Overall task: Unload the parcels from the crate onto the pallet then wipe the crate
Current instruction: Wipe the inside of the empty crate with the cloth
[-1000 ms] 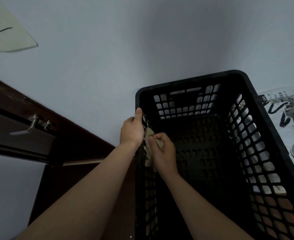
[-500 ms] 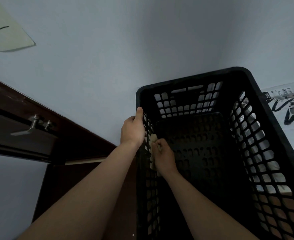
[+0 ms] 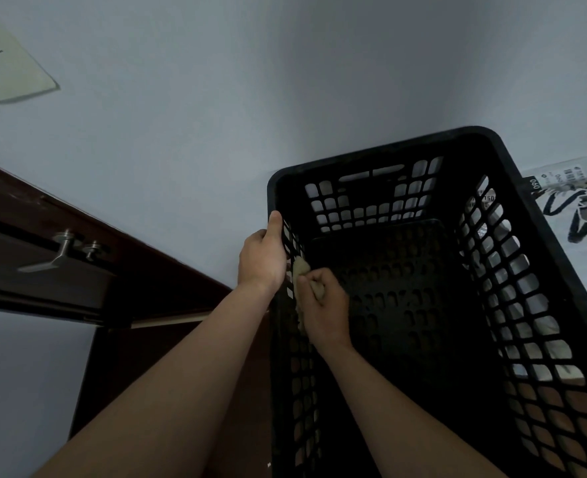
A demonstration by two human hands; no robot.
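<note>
The left hand [image 3: 261,260] grips the left rim of the black plastic lattice crate [image 3: 381,146]. The right hand [image 3: 326,308], curled round a beige cloth [image 3: 300,267], seems to press it on that wall's inside. Wipe along each rib, holding the rim steady.

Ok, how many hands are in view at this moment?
2. The left hand grips the left rim of the crate; the right hand is inside the crate, holding a cloth against the left wall. Neither is hidden.

pale grey floor [image 3: 250,81], dark wooden door [image 3: 78,270], metal handle [image 3: 57,253]
</note>
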